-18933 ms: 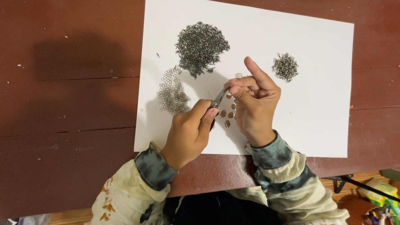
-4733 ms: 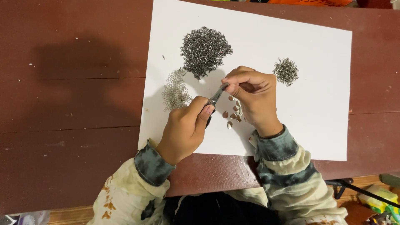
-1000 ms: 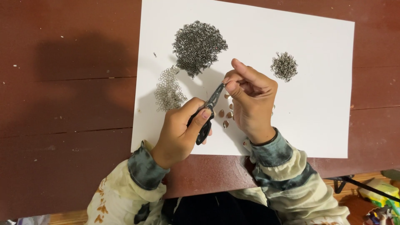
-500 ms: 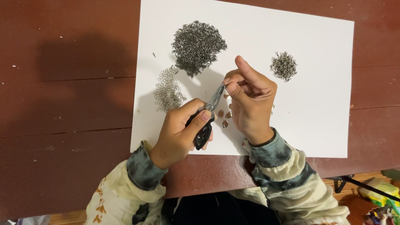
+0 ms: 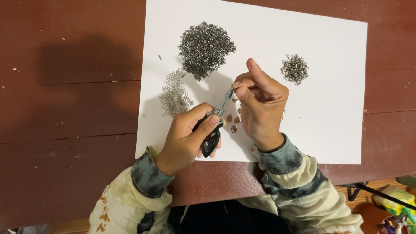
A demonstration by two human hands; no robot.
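My left hand (image 5: 187, 138) grips small black-handled pliers (image 5: 215, 123), whose metal tips point up to my right hand (image 5: 260, 106). The right hand's thumb and fingers pinch something tiny at the plier tips; it is too small to make out. Both hands hover over a white sheet of paper (image 5: 329, 112). A large pile of small dark metal rings (image 5: 205, 47) lies on the sheet above the hands. A flatter patch of lighter rings (image 5: 174, 93) lies left of the pliers. A small ring pile (image 5: 294, 68) sits to the right.
A few small brown leaf-shaped pieces (image 5: 234, 123) lie on the paper between my hands. The sheet rests on a dark red wooden table (image 5: 65, 108). Colourful objects (image 5: 396, 203) show below the table's edge at bottom right.
Over the last second the hands have barely moved; the pliers stay at the right hand's fingertips. Compared with the oldest frames, the left hand has slid lower on the plier handles.
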